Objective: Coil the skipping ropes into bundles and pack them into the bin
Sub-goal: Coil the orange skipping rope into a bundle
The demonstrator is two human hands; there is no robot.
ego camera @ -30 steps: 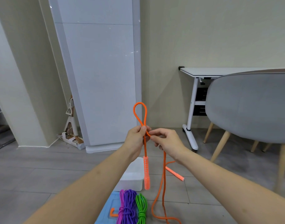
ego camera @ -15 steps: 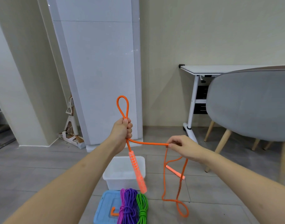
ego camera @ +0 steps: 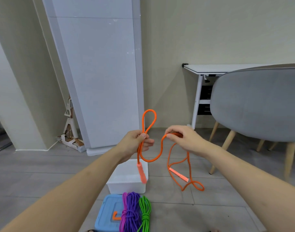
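Observation:
My left hand [ego camera: 138, 143] grips an orange skipping rope [ego camera: 149, 122] so that a loop stands up above the fist, and one orange handle [ego camera: 141, 172] dangles below it. My right hand [ego camera: 182, 137] pinches the same rope a little to the right, and a slack U of rope hangs between the two hands. The remaining rope drops to the floor, where the second handle [ego camera: 179, 174] lies. A white bin [ego camera: 126, 187] stands open on the floor under my left hand. Coiled pink, purple [ego camera: 131, 213] and green [ego camera: 144, 213] bundles lie in front of it.
A blue lid [ego camera: 108, 213] lies on the floor beneath the bundles, with a small orange piece on it. A grey chair [ego camera: 257, 104] on wooden legs and a white desk [ego camera: 210, 68] stand at the right. A tall white panel [ego camera: 100, 77] leans on the wall behind.
My right hand has come back in toward the left one, so the rope between them now sags in a U. The left hand with its loop has shifted slightly right.

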